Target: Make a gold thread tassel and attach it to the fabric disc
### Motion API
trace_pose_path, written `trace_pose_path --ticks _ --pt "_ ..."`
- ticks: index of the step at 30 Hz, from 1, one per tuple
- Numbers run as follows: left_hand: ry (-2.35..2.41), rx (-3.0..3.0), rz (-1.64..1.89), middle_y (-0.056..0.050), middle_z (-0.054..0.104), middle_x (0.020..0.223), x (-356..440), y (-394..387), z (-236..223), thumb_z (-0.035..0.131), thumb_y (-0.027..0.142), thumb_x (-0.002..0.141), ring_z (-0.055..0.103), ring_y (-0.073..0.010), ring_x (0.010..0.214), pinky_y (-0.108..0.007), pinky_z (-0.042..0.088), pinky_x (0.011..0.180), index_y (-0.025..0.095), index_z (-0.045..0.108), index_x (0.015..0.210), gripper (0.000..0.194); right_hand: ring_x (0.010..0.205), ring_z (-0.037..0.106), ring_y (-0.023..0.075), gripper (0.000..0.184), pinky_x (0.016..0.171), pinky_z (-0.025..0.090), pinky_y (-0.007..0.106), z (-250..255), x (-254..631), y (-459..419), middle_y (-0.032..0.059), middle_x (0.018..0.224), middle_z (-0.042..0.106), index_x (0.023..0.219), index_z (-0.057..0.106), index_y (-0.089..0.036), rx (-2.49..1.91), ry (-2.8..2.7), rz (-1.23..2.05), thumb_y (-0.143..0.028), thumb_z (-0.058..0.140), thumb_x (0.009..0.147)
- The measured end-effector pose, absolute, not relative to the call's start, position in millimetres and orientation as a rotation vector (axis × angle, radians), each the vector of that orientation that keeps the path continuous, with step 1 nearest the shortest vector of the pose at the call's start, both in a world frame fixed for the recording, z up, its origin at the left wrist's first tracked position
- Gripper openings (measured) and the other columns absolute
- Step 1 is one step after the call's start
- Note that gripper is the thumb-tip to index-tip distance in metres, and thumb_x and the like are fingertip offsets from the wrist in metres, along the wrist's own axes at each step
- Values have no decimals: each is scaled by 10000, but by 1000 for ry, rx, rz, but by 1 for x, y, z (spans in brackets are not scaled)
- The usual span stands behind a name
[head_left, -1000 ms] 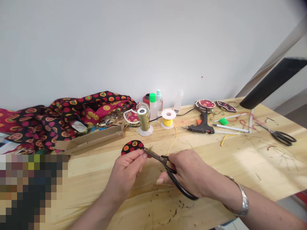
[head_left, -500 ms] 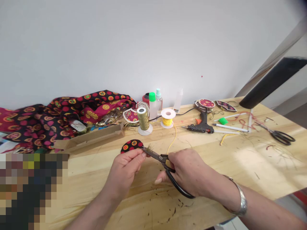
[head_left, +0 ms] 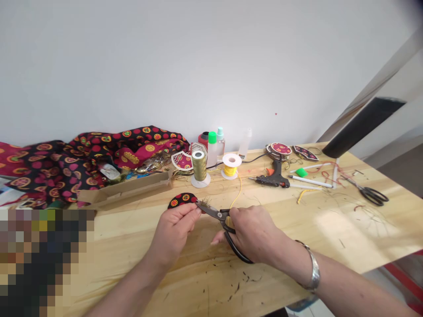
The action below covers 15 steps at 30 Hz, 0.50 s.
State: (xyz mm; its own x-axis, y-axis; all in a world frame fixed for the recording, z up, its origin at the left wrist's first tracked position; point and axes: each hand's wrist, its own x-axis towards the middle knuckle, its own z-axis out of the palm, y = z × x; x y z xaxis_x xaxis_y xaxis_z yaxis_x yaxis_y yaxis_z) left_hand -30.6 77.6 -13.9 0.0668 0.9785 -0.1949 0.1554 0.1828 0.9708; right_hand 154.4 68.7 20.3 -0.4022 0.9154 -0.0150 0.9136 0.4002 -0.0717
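Note:
Between thumb and fingers, my left hand [head_left: 178, 226] pinches the edge of a rounded black fabric piece [head_left: 181, 200] with red and yellow motifs. My right hand [head_left: 256, 233] is wrapped round the black handles of a pair of scissors [head_left: 220, 215]. The blades point left, and their tips meet the fabric's edge beside my left fingertips. A small tuft of golden-brown threads [head_left: 206, 201] sticks up at the blades. My left fingers hide the lower part of the fabric piece.
A gold thread spool [head_left: 199, 167] and a yellow cord spool [head_left: 230, 169] stand beyond my hands. Behind are bottles [head_left: 212, 152]. A glue gun [head_left: 272, 178] and second scissors [head_left: 373, 196] lie right. Patterned cloth [head_left: 66, 158] and a cardboard box [head_left: 128, 191] are left. Dark scraps [head_left: 236, 288] lie in front.
The scissor blades look closer together, and the handles are drawn nearer each other. My right hand has shifted slightly left. The view has turned a little; my left hand still pinches the fabric piece.

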Motion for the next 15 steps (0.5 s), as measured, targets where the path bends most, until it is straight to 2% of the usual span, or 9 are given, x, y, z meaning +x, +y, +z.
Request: trace_pose_path --ticks 8,15 --pt "1279 1201 996 74 301 481 -30 79 -15 580 382 774 223 -89 477 -229 157 452 155 651 699 250 570 682 280 633 466 370 294 22 153 68 133 581 673 704 608 -135 -1706 -2626 57 -703 357 824" --pt "1247 1166 1019 78 289 471 -29 77 -12 588 387 768 208 -88 466 -231 151 440 147 696 763 263 524 664 270 550 434 324 293 12 155 65 96 560 659 695 586 -141 -1601 -2626 -68 -656 438 822"
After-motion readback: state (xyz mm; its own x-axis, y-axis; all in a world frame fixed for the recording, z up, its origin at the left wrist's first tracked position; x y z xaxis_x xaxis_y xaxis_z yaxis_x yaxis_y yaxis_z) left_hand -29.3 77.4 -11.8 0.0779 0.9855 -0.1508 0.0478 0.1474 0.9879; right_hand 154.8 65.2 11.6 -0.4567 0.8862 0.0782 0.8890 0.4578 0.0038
